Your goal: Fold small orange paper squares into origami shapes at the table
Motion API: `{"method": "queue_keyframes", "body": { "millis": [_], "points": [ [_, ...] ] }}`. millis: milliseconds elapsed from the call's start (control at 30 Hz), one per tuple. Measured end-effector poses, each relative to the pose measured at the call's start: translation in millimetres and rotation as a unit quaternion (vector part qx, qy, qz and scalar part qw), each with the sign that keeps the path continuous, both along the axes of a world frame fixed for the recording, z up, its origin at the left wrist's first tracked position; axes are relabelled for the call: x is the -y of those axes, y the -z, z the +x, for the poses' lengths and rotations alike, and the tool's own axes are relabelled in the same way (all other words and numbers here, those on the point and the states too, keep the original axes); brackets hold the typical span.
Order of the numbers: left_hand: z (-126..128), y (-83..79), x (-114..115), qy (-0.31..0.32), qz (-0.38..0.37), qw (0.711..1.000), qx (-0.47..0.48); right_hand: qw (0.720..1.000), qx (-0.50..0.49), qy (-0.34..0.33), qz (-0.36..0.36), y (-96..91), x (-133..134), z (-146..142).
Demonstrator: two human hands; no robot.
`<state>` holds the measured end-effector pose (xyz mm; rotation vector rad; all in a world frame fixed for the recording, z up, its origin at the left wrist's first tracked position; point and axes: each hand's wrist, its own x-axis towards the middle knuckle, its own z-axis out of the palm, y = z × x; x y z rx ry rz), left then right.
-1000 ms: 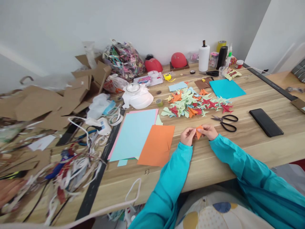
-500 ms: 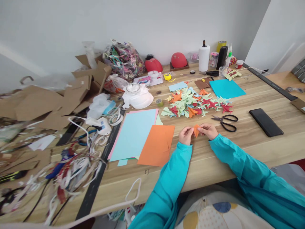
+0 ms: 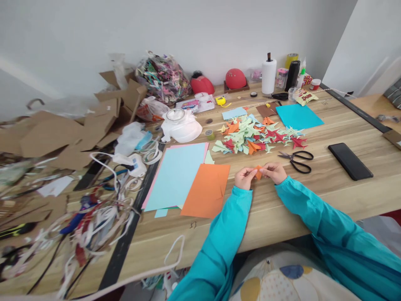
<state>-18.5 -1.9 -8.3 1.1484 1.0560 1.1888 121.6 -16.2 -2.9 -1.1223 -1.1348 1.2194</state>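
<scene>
A small folded piece of orange paper (image 3: 258,173) is pinched between my two hands, just above the wooden table. My left hand (image 3: 244,177) grips its left side with thumb and fingertips. On the other side, my right hand (image 3: 273,172) pinches the right edge. Beyond my hands lies a heap of folded paper cranes (image 3: 247,133) in green, orange, red and blue. Black-handled scissors (image 3: 297,161) rest to the right of my right hand. Left of my left hand is a flat orange sheet (image 3: 205,190), partly over a stack of light blue paper (image 3: 178,175).
A black phone (image 3: 350,161) lies at the right. A turquoise sheet (image 3: 299,117) sits behind the cranes. Tangled cords (image 3: 106,221) and cardboard (image 3: 46,133) crowd the left. Along the wall stand a white roll (image 3: 268,77) and a red pincushion (image 3: 235,79).
The folded orange paper looks shorter and its top point is now folded down or covered by my fingertips. My hands have barely moved.
</scene>
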Motion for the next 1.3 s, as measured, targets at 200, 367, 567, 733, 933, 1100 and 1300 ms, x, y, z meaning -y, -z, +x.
{"method": "queue_keyframes", "body": {
  "millis": [200,367,567,733,933,1100,1300],
  "points": [
    [6,3.5,2,-0.014,0.014,1.0,0.023,0.997,0.018,0.073,0.0,5.1,-4,3],
    [10,11.6,3,0.006,0.075,0.997,-0.028,0.996,0.05,0.075,0.018,7.5,-4,2],
    [12,12.7,3,0.012,0.057,0.998,0.006,0.993,0.089,0.024,0.068,11.6,-2,-1],
    [9,6.2,0,0.002,0.017,0.999,0.048,0.991,0.095,0.005,0.095,9.7,1,0],
    [7,1.6,0,-0.009,0.005,0.998,0.066,0.996,0.039,0.059,0.049,3.4,2,-2],
    [8,3.9,1,0.008,-0.005,0.997,0.078,0.999,-0.026,0.045,0.012,4.1,-2,-4],
    [9,7.2,1,0.009,-0.015,0.997,0.077,0.998,-0.054,0.025,0.017,3.7,-2,-4]
  ]
}}
